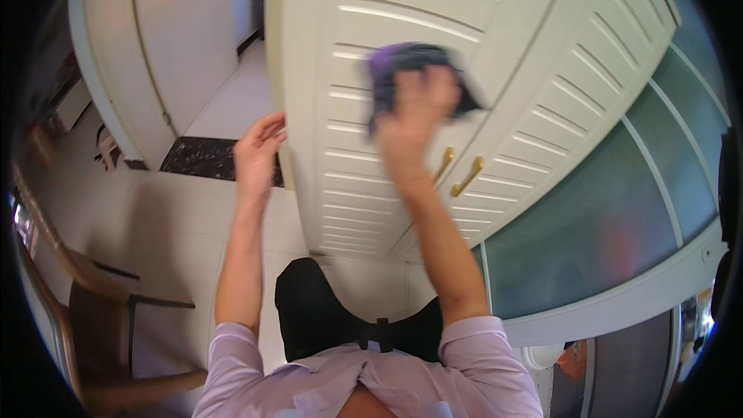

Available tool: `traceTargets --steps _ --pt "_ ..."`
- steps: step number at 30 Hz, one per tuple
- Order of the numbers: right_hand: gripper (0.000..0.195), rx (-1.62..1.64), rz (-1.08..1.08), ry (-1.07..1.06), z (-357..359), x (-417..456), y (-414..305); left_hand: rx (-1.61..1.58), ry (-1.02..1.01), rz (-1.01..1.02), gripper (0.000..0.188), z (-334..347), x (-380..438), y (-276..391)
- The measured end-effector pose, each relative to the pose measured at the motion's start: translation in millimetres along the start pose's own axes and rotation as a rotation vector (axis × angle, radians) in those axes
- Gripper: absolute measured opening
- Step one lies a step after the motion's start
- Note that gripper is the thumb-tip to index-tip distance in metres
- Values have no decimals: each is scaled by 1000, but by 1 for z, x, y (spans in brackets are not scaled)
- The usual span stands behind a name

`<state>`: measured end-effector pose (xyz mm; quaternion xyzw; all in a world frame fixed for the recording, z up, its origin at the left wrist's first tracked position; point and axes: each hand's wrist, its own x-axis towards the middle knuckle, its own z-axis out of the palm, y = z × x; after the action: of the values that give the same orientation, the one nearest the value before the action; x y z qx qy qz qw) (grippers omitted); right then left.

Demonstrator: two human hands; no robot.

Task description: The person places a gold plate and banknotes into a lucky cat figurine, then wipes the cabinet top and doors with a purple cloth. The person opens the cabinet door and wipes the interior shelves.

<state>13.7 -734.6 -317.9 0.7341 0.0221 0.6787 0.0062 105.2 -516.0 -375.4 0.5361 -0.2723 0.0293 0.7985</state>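
A dark grey and purple cloth [400, 58] lies under my right hand [418, 98], pressed against the left door of a white cabinet [354, 157] with grooved panels. Both the cloth and that hand are blurred. Just below the hand are two gold bar handles [468, 176], one on each door along the centre seam. My left hand [258, 142] is at the cabinet's left side edge, its fingers loosely curled and holding nothing. Whether those fingertips touch the edge, I cannot tell.
To the right stands a frosted glass sliding door [580, 232] in a white frame. A wooden chair [98, 325] is at the lower left. Behind my left hand, a black marble threshold [197, 159] crosses an open doorway beside a white door [180, 29].
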Motion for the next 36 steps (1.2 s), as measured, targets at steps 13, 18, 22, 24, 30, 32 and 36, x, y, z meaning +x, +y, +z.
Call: traceTargets --steps 13,18,22,24,30,32,36 --pt "37 -41 250 -18 -54 -18 28 39 -25 -40 37 -6 -2 20" --pt "39 402 -14 -400 -12 -51 -41 12 20 -53 38 -20 4 12" --pt "42 209 -76 -111 -44 18 25 86 57 -55 35 -13 2 10" --pt "49 129 -49 65 -73 88 37 161 103 -36 33 -9 -5 13" --pt "32 155 -245 -195 -40 19 25 371 163 118 35 1 -8 3" --pt "29 173 -311 -373 -62 -8 23 481 171 280 41 25 -12 10" --pt "29 108 -440 -72 -66 100 80 706 154 500 49 25 -6 26"
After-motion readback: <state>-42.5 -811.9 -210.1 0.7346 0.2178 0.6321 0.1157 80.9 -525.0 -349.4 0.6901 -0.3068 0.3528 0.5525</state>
